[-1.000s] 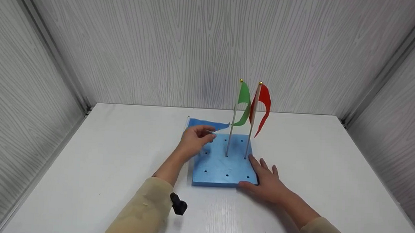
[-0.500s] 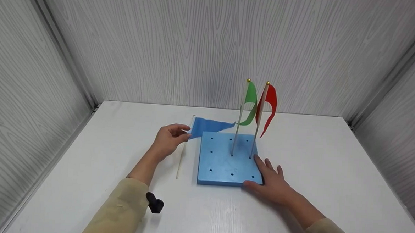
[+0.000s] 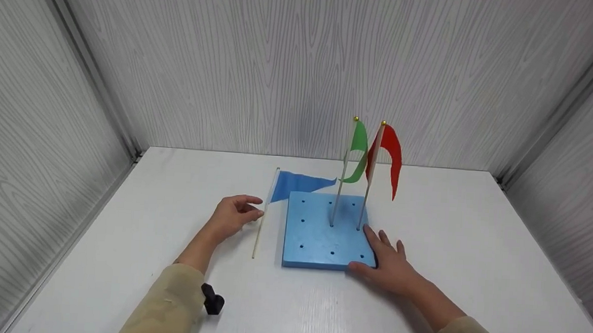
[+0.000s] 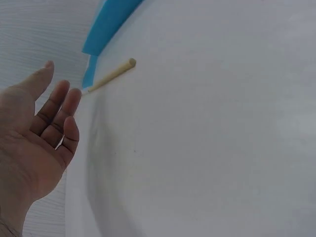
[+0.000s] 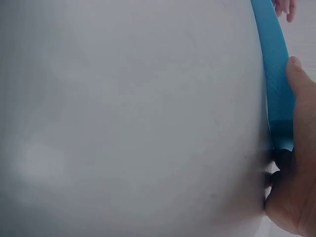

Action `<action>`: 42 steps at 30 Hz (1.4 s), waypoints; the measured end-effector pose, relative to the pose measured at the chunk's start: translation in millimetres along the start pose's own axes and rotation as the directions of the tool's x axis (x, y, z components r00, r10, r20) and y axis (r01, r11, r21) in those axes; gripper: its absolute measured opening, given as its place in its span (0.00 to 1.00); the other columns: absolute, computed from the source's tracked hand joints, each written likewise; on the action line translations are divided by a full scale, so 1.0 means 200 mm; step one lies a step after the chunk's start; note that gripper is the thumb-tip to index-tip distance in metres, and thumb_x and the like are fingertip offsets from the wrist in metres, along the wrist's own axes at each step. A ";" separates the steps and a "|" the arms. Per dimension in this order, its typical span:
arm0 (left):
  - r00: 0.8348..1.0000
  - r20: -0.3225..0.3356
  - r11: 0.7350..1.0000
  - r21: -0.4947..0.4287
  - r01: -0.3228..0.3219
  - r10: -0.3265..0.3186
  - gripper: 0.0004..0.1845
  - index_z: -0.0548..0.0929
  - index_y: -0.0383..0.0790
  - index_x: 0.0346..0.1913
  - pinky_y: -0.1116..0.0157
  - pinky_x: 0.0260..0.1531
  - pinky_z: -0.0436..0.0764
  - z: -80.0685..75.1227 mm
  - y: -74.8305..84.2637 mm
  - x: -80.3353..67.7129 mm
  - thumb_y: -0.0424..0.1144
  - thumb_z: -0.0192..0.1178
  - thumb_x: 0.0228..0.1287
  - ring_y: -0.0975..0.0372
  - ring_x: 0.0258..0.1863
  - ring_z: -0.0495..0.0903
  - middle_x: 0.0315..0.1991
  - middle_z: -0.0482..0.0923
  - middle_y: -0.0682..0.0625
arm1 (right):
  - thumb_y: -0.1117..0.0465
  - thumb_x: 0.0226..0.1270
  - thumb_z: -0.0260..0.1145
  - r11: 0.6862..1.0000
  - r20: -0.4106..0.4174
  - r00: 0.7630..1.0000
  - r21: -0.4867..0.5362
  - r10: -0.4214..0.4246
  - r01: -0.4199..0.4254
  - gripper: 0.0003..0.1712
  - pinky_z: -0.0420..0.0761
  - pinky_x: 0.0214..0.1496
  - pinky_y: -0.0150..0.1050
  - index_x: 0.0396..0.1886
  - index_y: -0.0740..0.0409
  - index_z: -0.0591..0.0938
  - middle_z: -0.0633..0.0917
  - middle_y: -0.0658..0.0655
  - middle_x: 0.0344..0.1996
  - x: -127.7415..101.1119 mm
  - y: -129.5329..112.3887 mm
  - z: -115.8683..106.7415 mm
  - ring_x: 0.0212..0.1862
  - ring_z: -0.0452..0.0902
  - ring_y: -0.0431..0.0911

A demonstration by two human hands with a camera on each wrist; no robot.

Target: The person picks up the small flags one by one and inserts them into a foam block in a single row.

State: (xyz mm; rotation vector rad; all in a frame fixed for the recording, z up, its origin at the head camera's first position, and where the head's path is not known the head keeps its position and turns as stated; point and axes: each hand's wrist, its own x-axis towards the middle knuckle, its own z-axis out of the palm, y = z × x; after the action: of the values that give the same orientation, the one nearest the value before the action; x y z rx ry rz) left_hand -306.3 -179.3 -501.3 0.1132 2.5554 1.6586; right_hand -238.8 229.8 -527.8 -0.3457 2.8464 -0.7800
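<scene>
A blue pennant flag (image 3: 290, 184) lies left of and behind a light-blue block (image 3: 318, 241) with several small holes. Its thin wooden stick (image 3: 257, 241) points toward the front. Beside that stick is my left hand (image 3: 230, 216), thumb and index finger loosely bent and close to it. In the left wrist view the left hand (image 4: 37, 143) has nothing between its fingers. My right hand (image 3: 392, 270) touches the block's front right corner, thumb at the front and fingers spread along the side. A green flag (image 3: 360, 137) and a red flag (image 3: 393, 148) stand in two of the holes.
The block stands on a white table (image 3: 184, 181), with a grey wood-patterned panel (image 3: 230, 71) behind and similar panels at both sides. Both upright flags are topped by gold beads, and their sticks rise well above the block.
My left hand has moved left from over the block, then toward the front along the blue flag's stick. The red flag's cloth has swung right. My right hand stays at the block's corner.
</scene>
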 end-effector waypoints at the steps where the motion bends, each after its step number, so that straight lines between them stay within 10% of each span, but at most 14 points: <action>1: 1.000 0.006 1.000 0.000 0.003 -0.003 0.20 0.86 0.40 0.64 0.55 0.51 0.83 0.00 -0.01 0.00 0.37 0.70 0.72 0.53 0.45 0.82 0.46 0.88 0.48 | 0.20 0.63 0.63 1.000 0.001 1.000 0.001 0.002 -0.002 0.67 0.29 0.79 0.69 0.89 0.49 0.48 0.59 0.63 0.83 0.00 0.00 0.00 0.85 0.40 0.63; 42: 0.997 0.077 0.982 0.190 0.010 -0.025 0.20 0.90 0.49 0.60 0.57 0.53 0.77 0.06 -0.07 0.02 0.38 0.76 0.66 0.56 0.46 0.77 0.43 0.84 0.52 | 0.22 0.66 0.64 1.000 0.009 1.000 0.006 -0.020 0.020 0.66 0.30 0.78 0.71 0.89 0.52 0.48 0.58 0.64 0.84 -0.02 -0.02 -0.02 0.85 0.39 0.64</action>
State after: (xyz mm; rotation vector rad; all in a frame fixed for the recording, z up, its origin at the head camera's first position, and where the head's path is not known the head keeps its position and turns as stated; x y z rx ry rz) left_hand -309.8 -172.7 -518.9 0.1654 2.6403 1.3730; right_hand -235.8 230.2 -522.0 -0.3770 2.8361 -0.7890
